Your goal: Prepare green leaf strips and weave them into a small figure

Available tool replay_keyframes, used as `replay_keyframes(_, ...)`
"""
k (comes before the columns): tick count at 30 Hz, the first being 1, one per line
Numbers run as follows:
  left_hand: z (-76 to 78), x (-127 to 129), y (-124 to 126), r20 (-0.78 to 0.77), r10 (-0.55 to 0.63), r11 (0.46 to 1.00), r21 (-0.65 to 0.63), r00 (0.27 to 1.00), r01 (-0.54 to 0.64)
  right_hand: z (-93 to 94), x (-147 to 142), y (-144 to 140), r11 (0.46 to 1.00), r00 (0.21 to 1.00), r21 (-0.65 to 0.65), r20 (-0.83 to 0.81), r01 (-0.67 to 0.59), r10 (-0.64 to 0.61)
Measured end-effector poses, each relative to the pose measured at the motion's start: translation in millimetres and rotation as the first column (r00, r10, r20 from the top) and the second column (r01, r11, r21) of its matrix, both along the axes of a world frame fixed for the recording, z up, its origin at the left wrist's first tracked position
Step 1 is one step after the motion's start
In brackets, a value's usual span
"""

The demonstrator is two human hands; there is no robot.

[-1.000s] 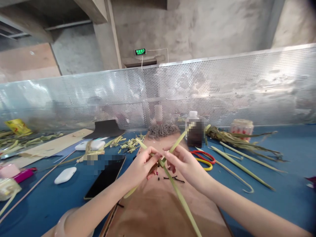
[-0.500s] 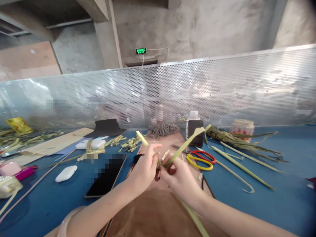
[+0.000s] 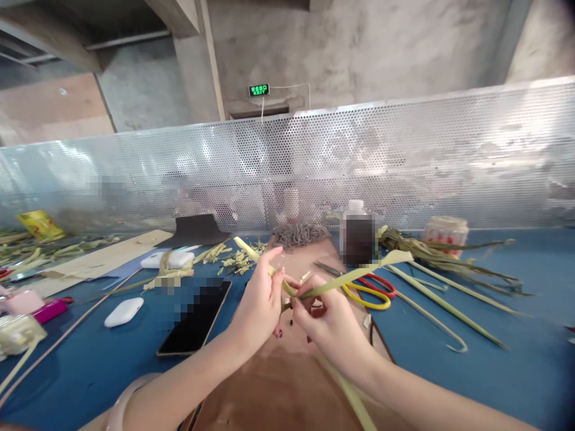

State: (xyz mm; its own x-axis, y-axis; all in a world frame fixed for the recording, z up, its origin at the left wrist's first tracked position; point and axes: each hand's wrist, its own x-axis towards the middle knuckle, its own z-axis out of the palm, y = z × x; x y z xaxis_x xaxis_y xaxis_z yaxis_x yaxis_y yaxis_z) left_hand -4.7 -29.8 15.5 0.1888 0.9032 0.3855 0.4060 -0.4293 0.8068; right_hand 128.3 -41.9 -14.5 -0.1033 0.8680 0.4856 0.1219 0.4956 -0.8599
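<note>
Above a brown board (image 3: 278, 383), my two hands meet over pale green leaf strips. My left hand (image 3: 258, 299) is closed on one leaf strip (image 3: 247, 249), whose end sticks up to the left past the fingers. Thumb and fingers of my right hand (image 3: 327, 317) pinch a second leaf strip (image 3: 359, 273), its wide tip pointing right. The strips cross between my fingertips, where the crossing is partly covered. Another long strip (image 3: 353, 395) hangs below my right wrist toward the front edge.
Scissors with red and yellow handles (image 3: 368, 294) lie right of my hands, near a bottle (image 3: 356, 206) and dried leaves (image 3: 417, 254). To the left are a phone (image 3: 195, 323) and a white earbud case (image 3: 124, 312). Grey cord (image 3: 300, 234) is heaped behind, before a perforated metal screen (image 3: 314, 161).
The right strip has swung down and right, its tip now lower over the dried leaves. My left hand has turned slightly, with its strip's end leaning further left.
</note>
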Motion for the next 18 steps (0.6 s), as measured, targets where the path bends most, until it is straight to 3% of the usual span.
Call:
replay_keyframes(4, -1.0, 0.3, -1.1, -0.099, -0.022, 0.998, 0.052, 0.995, 0.027, 0.3, -2.6, -1.7, 0.990, 0.995, -0.106, -0.056, -0.090, 0.084)
replay_keyframes(9, -1.5, -0.3, -2.0, -0.151, 0.004, 0.990, 0.143, 0.989, 0.018, 1.8, -1.7, -4.5, 0.969, 0.964, -0.147, -0.204, -0.200, 0.168)
replay_keyframes(18, 1.7, 0.3, -0.1, -0.051, 0.053, 0.991, 0.126, 0.997, -0.046, -1.4, -4.0, -5.3, 0.952, 0.951, -0.201, -0.253, -0.231, 0.177)
